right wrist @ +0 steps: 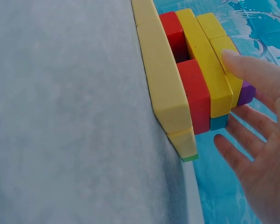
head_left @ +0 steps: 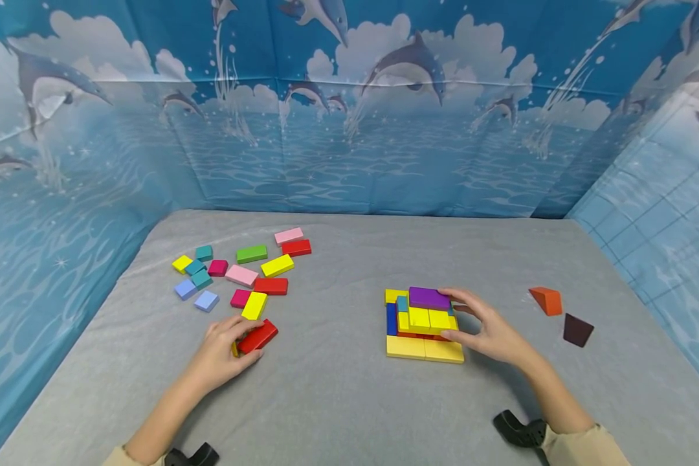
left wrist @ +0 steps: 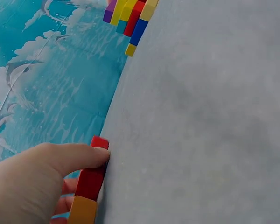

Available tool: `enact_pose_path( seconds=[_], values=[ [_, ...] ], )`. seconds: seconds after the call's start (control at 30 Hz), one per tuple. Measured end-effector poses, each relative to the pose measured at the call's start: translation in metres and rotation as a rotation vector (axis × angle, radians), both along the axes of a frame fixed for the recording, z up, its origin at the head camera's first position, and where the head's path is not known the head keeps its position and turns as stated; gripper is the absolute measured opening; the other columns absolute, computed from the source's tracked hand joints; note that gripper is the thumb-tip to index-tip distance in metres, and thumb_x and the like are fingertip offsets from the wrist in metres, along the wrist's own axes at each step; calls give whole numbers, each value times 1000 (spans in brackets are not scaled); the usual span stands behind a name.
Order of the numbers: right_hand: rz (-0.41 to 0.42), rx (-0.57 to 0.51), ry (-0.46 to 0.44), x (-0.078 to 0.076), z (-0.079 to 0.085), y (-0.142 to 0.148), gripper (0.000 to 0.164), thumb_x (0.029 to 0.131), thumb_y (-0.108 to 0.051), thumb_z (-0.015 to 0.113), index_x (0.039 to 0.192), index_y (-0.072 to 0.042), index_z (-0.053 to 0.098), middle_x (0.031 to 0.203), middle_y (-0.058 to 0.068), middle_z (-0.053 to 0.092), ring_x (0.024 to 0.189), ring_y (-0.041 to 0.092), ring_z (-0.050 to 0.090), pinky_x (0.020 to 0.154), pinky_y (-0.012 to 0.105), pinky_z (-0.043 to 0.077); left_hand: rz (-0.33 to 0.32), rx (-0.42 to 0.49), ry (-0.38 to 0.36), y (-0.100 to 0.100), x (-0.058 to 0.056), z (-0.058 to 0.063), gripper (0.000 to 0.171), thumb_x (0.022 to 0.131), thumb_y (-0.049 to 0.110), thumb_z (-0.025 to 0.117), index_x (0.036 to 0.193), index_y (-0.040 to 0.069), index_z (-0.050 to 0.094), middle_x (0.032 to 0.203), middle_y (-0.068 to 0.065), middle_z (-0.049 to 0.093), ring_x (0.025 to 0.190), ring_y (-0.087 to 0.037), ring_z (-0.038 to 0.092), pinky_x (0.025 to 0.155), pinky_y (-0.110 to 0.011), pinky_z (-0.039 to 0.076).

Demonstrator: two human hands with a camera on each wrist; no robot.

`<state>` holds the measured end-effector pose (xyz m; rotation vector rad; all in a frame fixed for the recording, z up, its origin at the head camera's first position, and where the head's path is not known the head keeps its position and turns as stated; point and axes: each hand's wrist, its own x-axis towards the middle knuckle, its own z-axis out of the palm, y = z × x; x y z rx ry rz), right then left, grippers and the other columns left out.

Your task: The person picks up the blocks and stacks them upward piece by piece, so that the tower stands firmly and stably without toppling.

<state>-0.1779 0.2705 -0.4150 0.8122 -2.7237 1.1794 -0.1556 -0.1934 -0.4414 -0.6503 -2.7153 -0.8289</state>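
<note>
Blocks and hands on a grey cloth (head_left: pixel 332 401). At far left lie loose blocks: a small yellow block (head_left: pixel 182 264), two periwinkle blocks (head_left: pixel 206 301) and three teal blocks (head_left: pixel 204 253). Just right of these, magenta, pink, green, yellow and red pieces are scattered. Nearer the viewer, the left hand (head_left: pixel 224 353) pinches a red block (head_left: pixel 258 336) between thumb and fingers; an orange-yellow block (left wrist: pixel 83 210) sits against it. Right of centre stands a layered stack (head_left: pixel 406 347): pale yellow blocks (right wrist: pixel 163 77) at the base, red blocks (right wrist: pixel 194 95) above with a gap between them, then yellow layers, topped by a purple block (head_left: pixel 429 298). At its right side, the right hand (head_left: pixel 489 330) has its fingers spread, the thumb touching a yellow block (right wrist: pixel 228 63). At far right lie an orange block (head_left: pixel 546 301) and a dark brown block (head_left: pixel 578 330).
</note>
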Motion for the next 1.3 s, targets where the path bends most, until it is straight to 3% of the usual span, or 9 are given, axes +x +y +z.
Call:
enact_pose_path(
  seconds=[0.13,0.3,0.57,0.73,1.0,1.3],
  values=[
    [-3,13,3,0,1,0,68,75,-16,75,134,-9,42,133,6,45,116,10,42,91,37,45,-21,12,39,1,-1,-2,44,66,14,81,107,9,66,98,-5,61,89,-20,55,80,-43,36],
    [-3,14,6,1,1,-1,68,75,-16,75,134,-10,42,133,6,44,116,12,43,90,39,45,-10,5,54,1,0,0,43,65,17,82,105,10,68,92,-3,60,85,-17,53,78,-40,34],
    [8,15,9,0,1,-1,69,76,-16,75,135,-10,41,133,7,43,115,15,44,88,43,46,-82,122,147,18,-6,-1,38,65,12,81,101,10,70,93,-1,62,87,-16,55,79,-41,37],
    [8,15,6,0,0,-1,70,76,-16,75,136,-10,40,134,8,42,115,15,43,87,43,46,-158,165,96,51,-15,14,37,70,14,78,105,12,69,97,0,62,92,-15,54,80,-40,41],
    [5,25,-1,1,0,-1,70,76,-17,75,137,-11,40,135,8,42,115,18,43,86,43,47,-336,192,12,124,-27,32,34,78,17,73,111,12,67,103,-2,59,98,-14,51,82,-29,47],
    [26,11,14,0,-1,2,70,77,-16,74,137,-11,40,134,7,42,116,11,42,86,42,47,-476,113,44,192,-35,41,34,83,20,68,116,11,64,110,-4,56,104,-17,47,87,-26,44]
  ],
)
